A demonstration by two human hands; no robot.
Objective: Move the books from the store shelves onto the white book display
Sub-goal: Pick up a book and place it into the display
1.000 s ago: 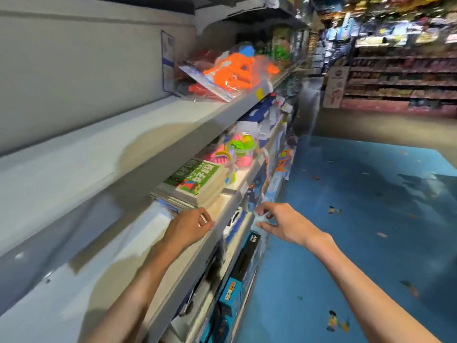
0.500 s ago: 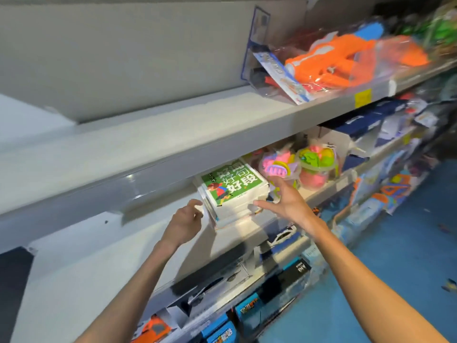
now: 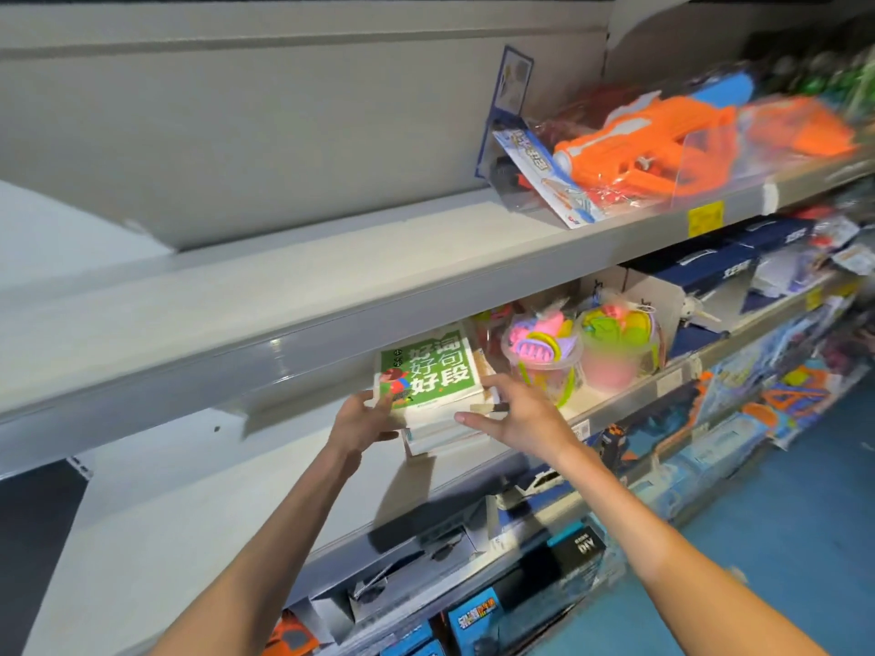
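Looking at a flat stack of books point(image 3: 433, 395), glossy green cover on top, pale page edges below, lying on the grey metal shelf point(image 3: 473, 471). My left hand point(image 3: 360, 426) has its fingers curled round the stack's left edge, gripping it. My right hand point(image 3: 525, 416) is spread loose, fingers straight against the right side. Round clear plastic toy tubs point(image 3: 544, 357) sit just beside it.
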